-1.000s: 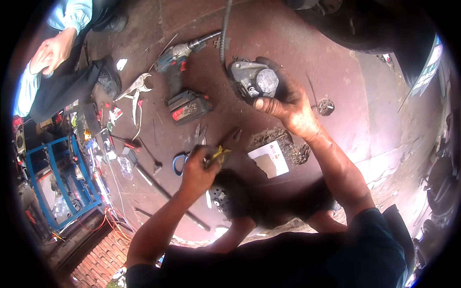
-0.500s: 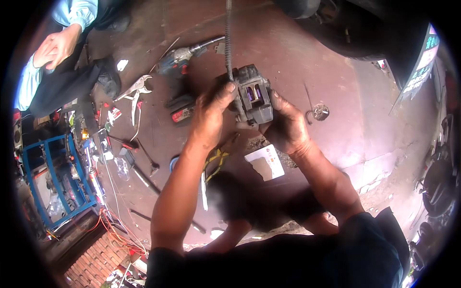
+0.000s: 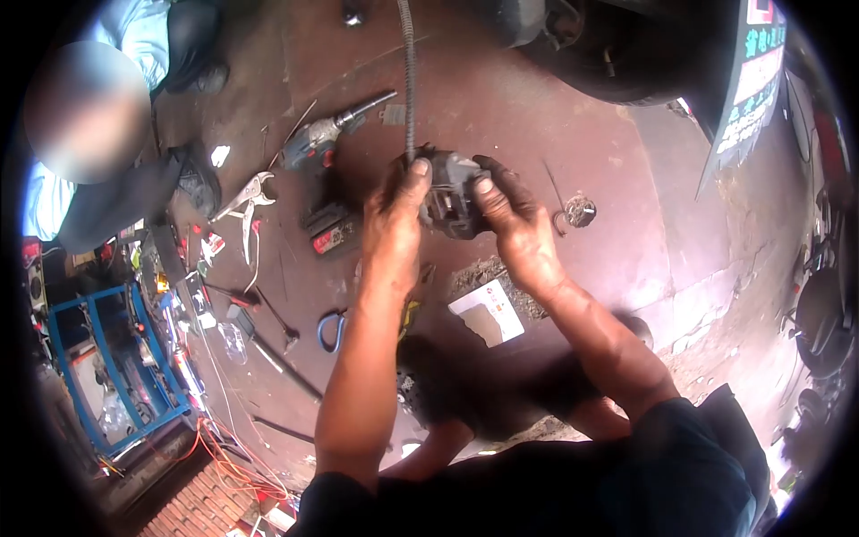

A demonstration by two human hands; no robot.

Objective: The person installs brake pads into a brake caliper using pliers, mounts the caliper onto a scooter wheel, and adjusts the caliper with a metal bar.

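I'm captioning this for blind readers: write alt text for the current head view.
A person's left hand and right hand hold a dark caliper-like part, a ribbed hose leading up from it, above a reddish floor. Nearby lie a cordless power tool, locking pliers and a white card.

Panel top R: Chinese chars, mostly illeg. Drill batt. label blurred.
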